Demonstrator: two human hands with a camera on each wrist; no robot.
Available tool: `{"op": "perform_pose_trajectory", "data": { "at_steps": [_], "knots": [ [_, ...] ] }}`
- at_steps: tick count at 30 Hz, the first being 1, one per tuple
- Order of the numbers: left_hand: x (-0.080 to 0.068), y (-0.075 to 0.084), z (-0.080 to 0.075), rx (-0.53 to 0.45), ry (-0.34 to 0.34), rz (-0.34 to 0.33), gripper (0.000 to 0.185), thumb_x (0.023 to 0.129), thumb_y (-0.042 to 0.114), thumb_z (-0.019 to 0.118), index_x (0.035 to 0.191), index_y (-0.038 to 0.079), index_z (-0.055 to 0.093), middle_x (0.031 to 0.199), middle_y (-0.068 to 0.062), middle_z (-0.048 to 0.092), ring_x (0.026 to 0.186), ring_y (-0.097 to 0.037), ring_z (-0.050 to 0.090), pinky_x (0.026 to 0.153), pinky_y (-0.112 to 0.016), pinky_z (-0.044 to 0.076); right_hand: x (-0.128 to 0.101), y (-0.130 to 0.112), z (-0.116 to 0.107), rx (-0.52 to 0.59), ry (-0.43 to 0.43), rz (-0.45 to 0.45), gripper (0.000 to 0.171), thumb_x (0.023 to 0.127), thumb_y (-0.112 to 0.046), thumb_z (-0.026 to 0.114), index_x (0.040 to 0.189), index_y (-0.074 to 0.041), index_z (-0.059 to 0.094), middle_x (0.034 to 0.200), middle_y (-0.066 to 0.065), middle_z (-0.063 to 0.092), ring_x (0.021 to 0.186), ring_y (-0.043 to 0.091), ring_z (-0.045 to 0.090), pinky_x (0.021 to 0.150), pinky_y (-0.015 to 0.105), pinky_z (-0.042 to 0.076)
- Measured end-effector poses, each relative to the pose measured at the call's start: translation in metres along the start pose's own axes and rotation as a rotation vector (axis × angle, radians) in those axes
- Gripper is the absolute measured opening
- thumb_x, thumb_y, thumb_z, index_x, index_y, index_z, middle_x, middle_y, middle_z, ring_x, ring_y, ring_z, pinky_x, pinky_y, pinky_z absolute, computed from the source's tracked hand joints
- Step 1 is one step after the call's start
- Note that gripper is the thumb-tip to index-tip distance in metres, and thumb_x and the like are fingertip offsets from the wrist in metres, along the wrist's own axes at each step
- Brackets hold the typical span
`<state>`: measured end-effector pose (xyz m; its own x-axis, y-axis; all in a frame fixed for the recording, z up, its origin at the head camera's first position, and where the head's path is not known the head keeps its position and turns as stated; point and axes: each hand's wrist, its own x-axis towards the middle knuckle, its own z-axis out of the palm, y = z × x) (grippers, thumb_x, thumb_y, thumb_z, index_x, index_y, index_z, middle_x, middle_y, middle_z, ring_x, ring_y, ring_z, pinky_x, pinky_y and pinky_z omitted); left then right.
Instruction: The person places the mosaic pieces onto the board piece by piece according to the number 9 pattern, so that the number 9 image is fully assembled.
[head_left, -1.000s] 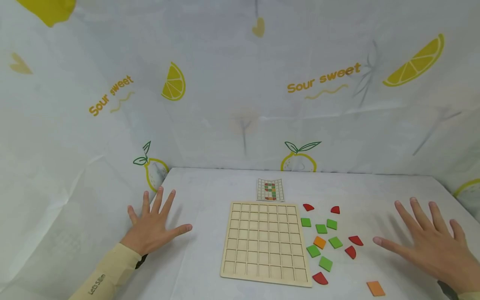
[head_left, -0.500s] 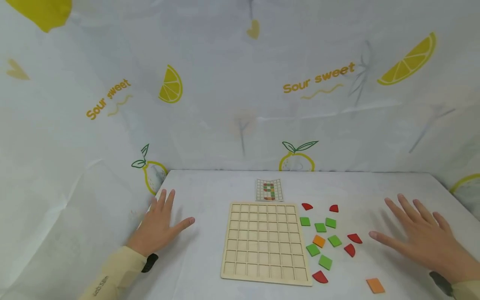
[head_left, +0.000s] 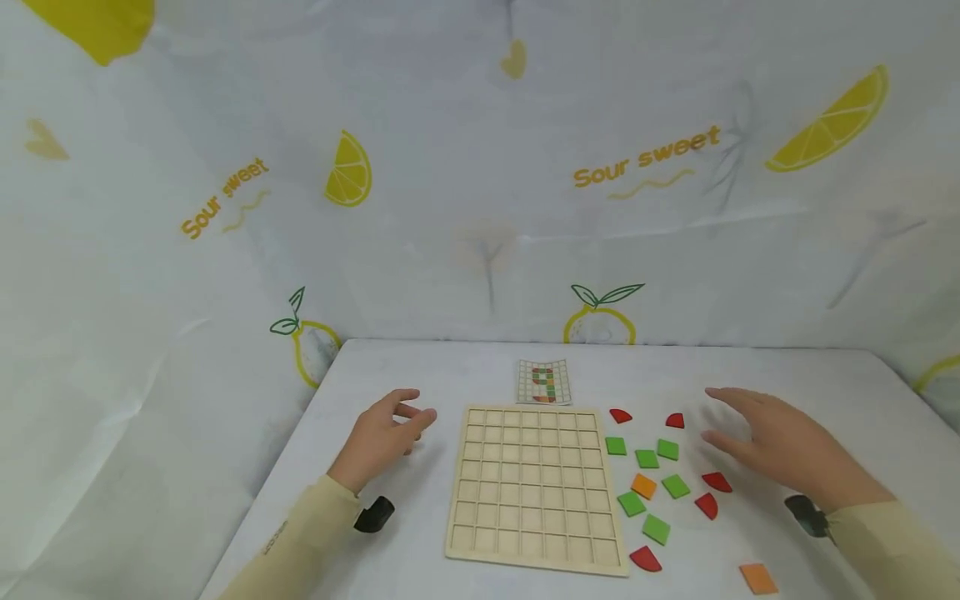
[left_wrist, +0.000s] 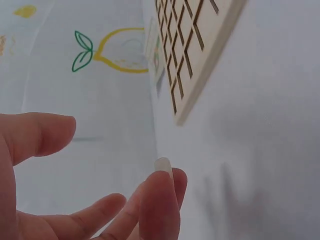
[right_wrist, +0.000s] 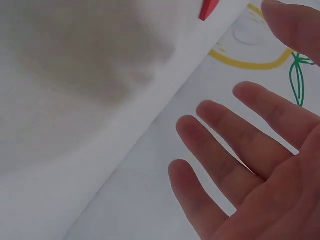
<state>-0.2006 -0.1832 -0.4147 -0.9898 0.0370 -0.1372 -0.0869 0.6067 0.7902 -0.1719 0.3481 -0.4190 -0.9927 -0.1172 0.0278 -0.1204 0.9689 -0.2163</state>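
Note:
In the head view my left hand hovers left of a wooden grid board, its fingers loosely bent with nothing between them. The left wrist view shows the thumb and fingertips apart, near the corner of the board. My right hand is above the table to the right of the loose pieces, palm turned inward and fingers relaxed. Nearest to it are a red quarter-circle piece and another red piece. Green squares and an orange square lie between that hand and the board.
Behind the board lies a small pattern card with a coloured figure on a grid. One more orange square sits at the front right. A white cloth with lemon prints hangs behind and beside the table.
Both hands have moved inward toward the board, from spread fingers to loosely bent ones. The board, card and pieces lie as before; the view has shifted slightly.

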Motion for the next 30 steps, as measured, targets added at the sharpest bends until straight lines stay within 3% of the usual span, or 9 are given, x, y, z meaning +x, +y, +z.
{"op": "perform_pose_trajectory", "data": {
  "at_steps": [6,15,24,30],
  "knots": [
    [0.013,0.015,0.028,-0.104,-0.055,-0.063,0.059,0.101,0.040,0.073,0.150,0.009,0.059,0.118,-0.009,0.072,0.088,-0.021,0.075,0.077,-0.032,0.060,0.023,-0.025,-0.003,0.111,-0.054,0.025,0.070,0.093,-0.042,0.082,0.147,-0.002,0.062,0.141,0.033,0.064,0.122,0.053,0.061,0.096,0.070,0.054],
    [0.017,0.021,0.047,-0.039,-0.052,-0.117,0.054,0.098,0.035,0.073,0.143,0.007,0.064,0.115,-0.008,0.073,0.083,-0.019,0.067,0.079,-0.036,0.052,0.033,-0.030,0.008,0.163,-0.087,0.016,0.058,0.093,-0.032,0.082,0.140,-0.002,0.068,0.134,0.029,0.069,0.118,0.050,0.063,0.094,0.066,0.056],
    [0.016,0.020,0.055,0.012,-0.028,-0.087,0.046,0.095,0.028,0.075,0.136,0.008,0.069,0.123,-0.011,0.073,0.100,-0.022,0.068,0.089,-0.045,0.056,0.034,-0.024,0.013,0.167,-0.119,0.026,0.049,0.092,-0.024,0.082,0.134,-0.001,0.072,0.125,0.026,0.073,0.115,0.046,0.065,0.096,0.066,0.056],
    [0.017,0.021,0.058,0.036,-0.015,-0.060,0.040,0.095,0.021,0.075,0.131,0.006,0.071,0.109,-0.007,0.073,0.086,-0.018,0.067,0.077,-0.035,0.053,0.038,-0.023,0.012,0.168,-0.142,0.041,0.044,0.092,-0.018,0.081,0.131,0.001,0.073,0.127,0.027,0.071,0.116,0.047,0.064,0.099,0.066,0.055]
  ]
}}
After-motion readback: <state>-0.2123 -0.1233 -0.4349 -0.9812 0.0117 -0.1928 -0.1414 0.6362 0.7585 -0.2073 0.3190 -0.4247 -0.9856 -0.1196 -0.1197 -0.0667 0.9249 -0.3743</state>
